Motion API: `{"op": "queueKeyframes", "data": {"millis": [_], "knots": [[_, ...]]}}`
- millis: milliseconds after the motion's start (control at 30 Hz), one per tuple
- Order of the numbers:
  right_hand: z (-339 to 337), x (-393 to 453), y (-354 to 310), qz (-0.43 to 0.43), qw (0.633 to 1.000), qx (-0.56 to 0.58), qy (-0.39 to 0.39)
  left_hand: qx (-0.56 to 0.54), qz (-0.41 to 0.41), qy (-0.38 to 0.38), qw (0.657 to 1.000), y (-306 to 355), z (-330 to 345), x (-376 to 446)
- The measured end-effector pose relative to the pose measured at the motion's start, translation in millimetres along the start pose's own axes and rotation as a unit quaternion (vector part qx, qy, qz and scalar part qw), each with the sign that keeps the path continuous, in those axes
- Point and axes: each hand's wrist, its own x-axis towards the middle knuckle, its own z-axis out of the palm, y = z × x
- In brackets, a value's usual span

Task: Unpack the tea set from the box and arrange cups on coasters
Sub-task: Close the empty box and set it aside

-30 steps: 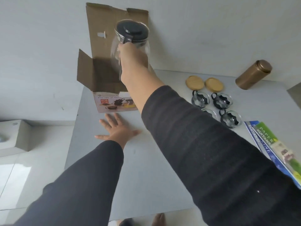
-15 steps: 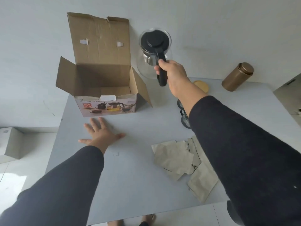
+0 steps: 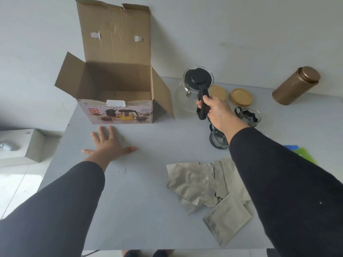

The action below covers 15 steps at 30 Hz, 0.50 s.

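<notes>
Right hand (image 3: 219,113) grips teapot (image 3: 196,89) handle, cups (image 3: 248,116) just beside; left hand (image 3: 109,145) flat, fingers spread, on table (image 3: 141,191) just before open box (image 3: 118,89).

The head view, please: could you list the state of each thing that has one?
Box: open, flaps up.
Teapot: upright, lid on, handle gripped by right hand.
Left hand: flat on table, fingers spread.
Cups: upright, off coasters.
Canister: lidded.
</notes>
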Motion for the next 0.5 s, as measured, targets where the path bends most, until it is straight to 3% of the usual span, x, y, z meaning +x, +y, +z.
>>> {"op": "queueKeyframes", "data": {"millis": [500], "knots": [[-15.3, 14.6, 24.6, 0.027, 0.999, 0.001, -0.042, 0.014, -0.011, 0.006, 1.000, -0.8, 5.1, 12.7]]}}
